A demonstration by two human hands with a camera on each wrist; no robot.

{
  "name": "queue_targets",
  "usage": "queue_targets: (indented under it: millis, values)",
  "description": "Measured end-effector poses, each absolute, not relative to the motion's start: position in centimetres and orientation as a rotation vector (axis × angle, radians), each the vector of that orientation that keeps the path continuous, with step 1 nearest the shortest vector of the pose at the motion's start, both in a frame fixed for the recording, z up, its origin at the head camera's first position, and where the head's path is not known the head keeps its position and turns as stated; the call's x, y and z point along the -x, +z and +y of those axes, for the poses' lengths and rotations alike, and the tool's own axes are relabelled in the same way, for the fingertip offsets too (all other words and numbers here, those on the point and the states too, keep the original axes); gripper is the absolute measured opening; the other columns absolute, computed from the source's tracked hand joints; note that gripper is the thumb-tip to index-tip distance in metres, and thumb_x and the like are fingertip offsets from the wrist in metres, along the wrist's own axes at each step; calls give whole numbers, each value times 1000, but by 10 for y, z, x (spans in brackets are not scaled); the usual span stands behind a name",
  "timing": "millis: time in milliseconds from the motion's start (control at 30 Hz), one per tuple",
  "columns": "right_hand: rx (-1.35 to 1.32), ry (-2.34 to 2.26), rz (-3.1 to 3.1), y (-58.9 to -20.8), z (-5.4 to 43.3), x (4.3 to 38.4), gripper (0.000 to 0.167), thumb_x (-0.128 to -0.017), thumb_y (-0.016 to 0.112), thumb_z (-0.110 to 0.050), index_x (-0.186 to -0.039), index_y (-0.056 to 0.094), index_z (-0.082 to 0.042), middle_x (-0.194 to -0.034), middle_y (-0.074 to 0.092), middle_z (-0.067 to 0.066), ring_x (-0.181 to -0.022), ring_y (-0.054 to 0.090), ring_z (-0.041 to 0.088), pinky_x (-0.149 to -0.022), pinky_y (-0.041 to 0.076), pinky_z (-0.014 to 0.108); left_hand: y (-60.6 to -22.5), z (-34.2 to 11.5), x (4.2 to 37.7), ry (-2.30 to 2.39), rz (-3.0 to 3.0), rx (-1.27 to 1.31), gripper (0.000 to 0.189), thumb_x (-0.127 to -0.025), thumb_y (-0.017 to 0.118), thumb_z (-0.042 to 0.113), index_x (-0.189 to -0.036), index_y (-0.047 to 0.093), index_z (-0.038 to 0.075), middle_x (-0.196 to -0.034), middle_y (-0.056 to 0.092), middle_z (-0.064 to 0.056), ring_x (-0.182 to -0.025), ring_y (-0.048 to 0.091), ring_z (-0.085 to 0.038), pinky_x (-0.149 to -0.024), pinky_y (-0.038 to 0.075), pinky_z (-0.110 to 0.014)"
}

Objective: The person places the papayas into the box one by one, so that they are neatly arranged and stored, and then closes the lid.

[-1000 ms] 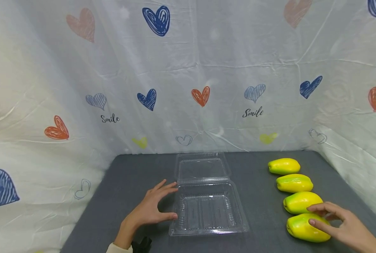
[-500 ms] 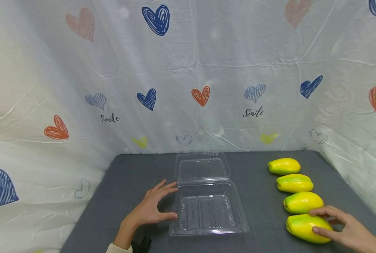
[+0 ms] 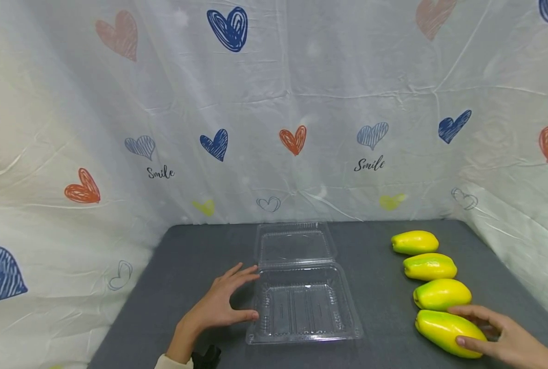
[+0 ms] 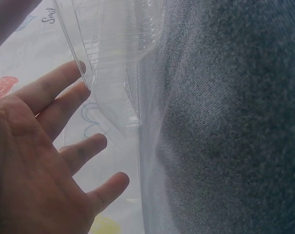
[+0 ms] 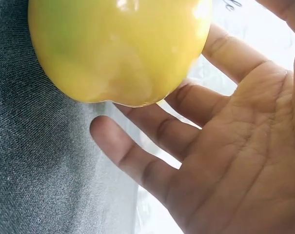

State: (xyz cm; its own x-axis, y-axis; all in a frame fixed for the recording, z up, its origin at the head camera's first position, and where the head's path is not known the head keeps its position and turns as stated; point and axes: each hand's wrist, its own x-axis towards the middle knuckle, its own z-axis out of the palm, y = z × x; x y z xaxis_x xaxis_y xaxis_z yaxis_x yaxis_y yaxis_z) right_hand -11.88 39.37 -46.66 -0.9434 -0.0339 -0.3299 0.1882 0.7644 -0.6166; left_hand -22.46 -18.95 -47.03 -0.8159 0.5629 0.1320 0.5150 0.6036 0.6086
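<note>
At the near right of the grey surface [image 3: 375, 307], as the head view shows it, your right hand [image 3: 500, 333] holds the nearest fruit [image 3: 442, 328], yellow with a green tinge. Your thumb lies on its near side and your other fingers reach over its far side, so this grip is closed about the right end. The fruit lies slanted, its left end farther from you. Just beyond it sit the second fruit [image 3: 442, 295], the third fruit [image 3: 429, 266] and the farthest fruit [image 3: 414, 242], in a line running away from you.

Well to the left of them, near the middle, lies the clear container [image 3: 301, 307], its lid [image 3: 297, 246] laid back on the far side. At its left edge your left hand [image 3: 216, 302] keeps a wide grip, thumb and forefinger well apart. A cream sleeve [image 3: 174, 363] shows at your left wrist. Beyond the far edge hangs a pale cloth [image 3: 334, 92] printed with hearts.

From the left wrist, you see two fingertips touching the container's rim, while the other two fingers spread free of it.

From the right wrist, the held fruit's rounded end fills the top; several fingers pass behind it, and your little finger extends below.
</note>
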Motion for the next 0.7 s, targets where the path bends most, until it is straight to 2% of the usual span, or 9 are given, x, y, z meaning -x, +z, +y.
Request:
queue_targets:
  millis: [267, 467, 700]
  values:
    - [-71, -1056, 2532, -469, 395, 120, 70, -100, 64, -39, -147, 43, 8, -138, 56, 32, -115, 62, 32, -85, 57, 43, -470, -190, 225, 1022, 2726, -924, 77, -84, 82, 46, -150, 51, 23, -165, 37, 1, -156, 19, -44, -108, 19, -83]
    - [-32, -1038, 2513, -470, 396, 120, 71, -102, 62, -38, -149, 39, 9, -141, 52, 35, -114, 60, 27, -85, 56, 42, -471, -191, 224, 1022, 2729, -919, 77, -83, 82, 48, -150, 52, 22, -166, 37, 3, -156, 19, -43, -108, 19, -83]
    - [-54, -1011, 2529, -469, 394, 120, 72, -102, 61, -41, -149, 40, 9, -140, 52, 35, -114, 61, 34, -83, 57, 46, -472, -190, 225, 1021, 2730, -926, 78, -83, 82, 47, -150, 51, 21, -166, 37, 1, -156, 19, -44, -108, 19, -83]
